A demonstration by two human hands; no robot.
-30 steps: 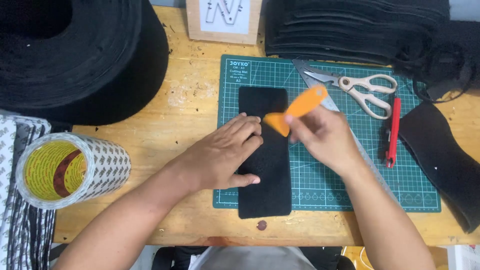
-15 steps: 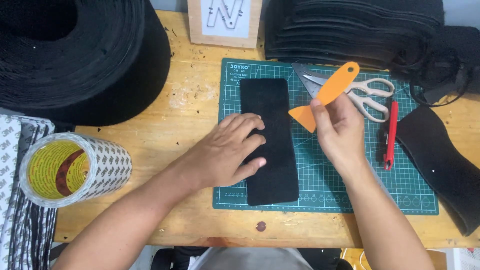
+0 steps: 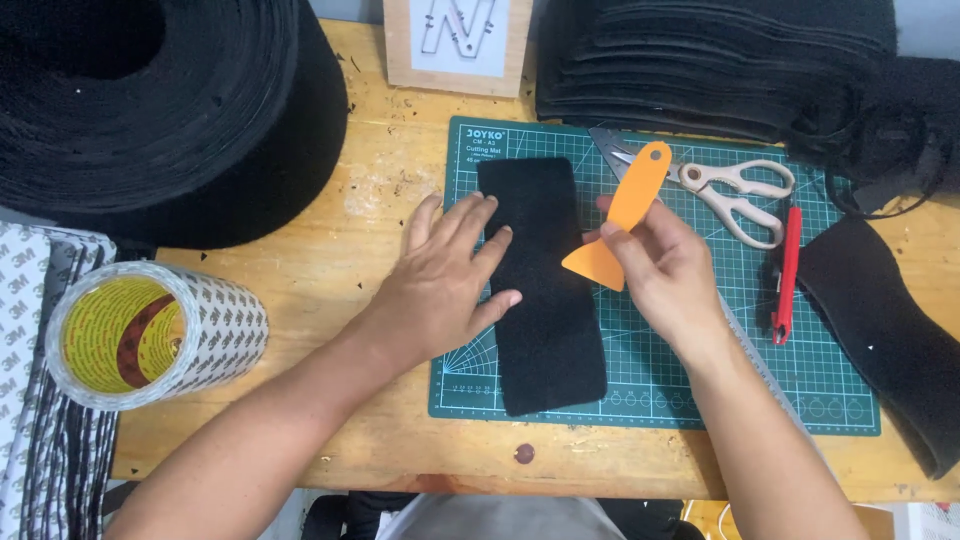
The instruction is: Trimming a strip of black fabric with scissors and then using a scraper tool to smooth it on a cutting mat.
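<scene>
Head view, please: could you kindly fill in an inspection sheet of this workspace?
Surface: wooden table with green cutting mat.
Job's things: black felt strip lying on the mat; orange scraper.
Clutter: scissors, red knife, tape roll, metal ruler partly hidden.
Grippers: left hand flat on the strip's left edge; right hand holds the scraper above the mat.
Cables: nothing seen.
Surroundings: big black felt roll, stacked black felt.

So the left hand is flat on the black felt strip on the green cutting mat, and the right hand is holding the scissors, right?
Not quite. The head view shows the right hand holding an orange plastic scraper, not the scissors, which lie untouched on the green cutting mat. The left hand does rest flat on the black felt strip.
</scene>
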